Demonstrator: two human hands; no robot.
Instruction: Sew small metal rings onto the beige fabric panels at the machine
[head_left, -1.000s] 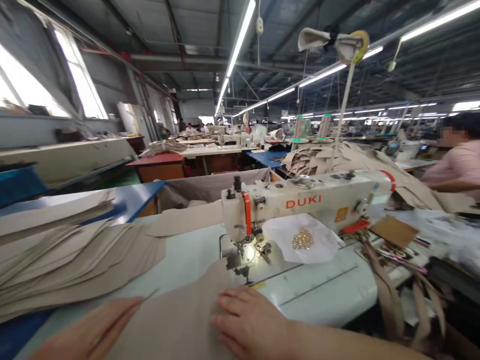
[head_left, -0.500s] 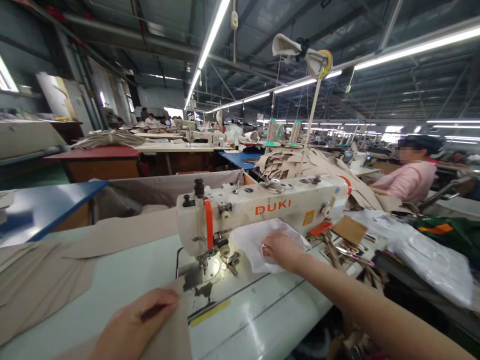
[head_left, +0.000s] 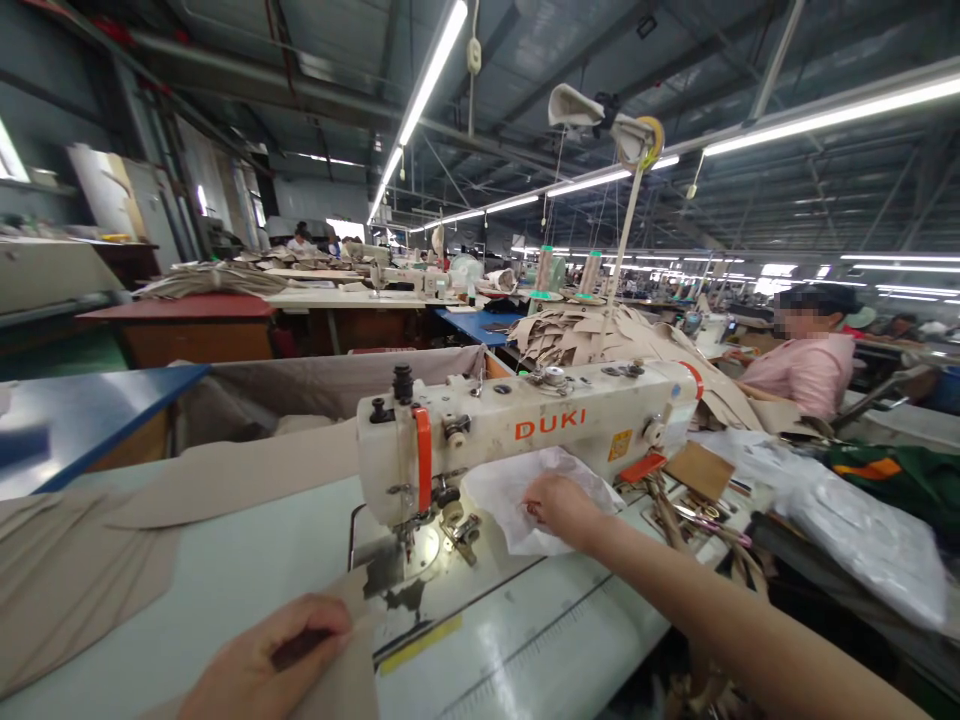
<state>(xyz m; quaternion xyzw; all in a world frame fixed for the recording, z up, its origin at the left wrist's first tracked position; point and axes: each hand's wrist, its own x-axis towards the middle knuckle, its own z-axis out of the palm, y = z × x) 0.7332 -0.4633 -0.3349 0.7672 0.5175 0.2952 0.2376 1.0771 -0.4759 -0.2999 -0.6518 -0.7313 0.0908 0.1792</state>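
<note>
On the pale green tabletop [head_left: 247, 560] stands the cream-white DUKI sewing machine [head_left: 525, 415], the fixed mark here. To the machine's left lies a spread stack of beige cut fabric panels [head_left: 67, 570]. In front of its needle, at the near edge, lies a single beige fabric piece [head_left: 352, 670], one corner reaching toward the needle plate. Under the machine's arm, right of the needle, sits a crumpled white sheet [head_left: 499, 490]. The right hand [head_left: 559, 505] reaches across in front of the machine onto that sheet, fingers curled down into it. Whether its grip has closed on anything I cannot tell, since the fingers hide what lies there. The left hand [head_left: 262, 665], in front of the machine and left of the needle, has its grip clenched on the beige fabric piece, thumb pressed over the fingers. The step in hand looks like a fetch from the sheet while the piece waits at the needle. A next move would call for a fine pinch that does not drag the sheet, with the piece held flat and square to the needle.
</note>
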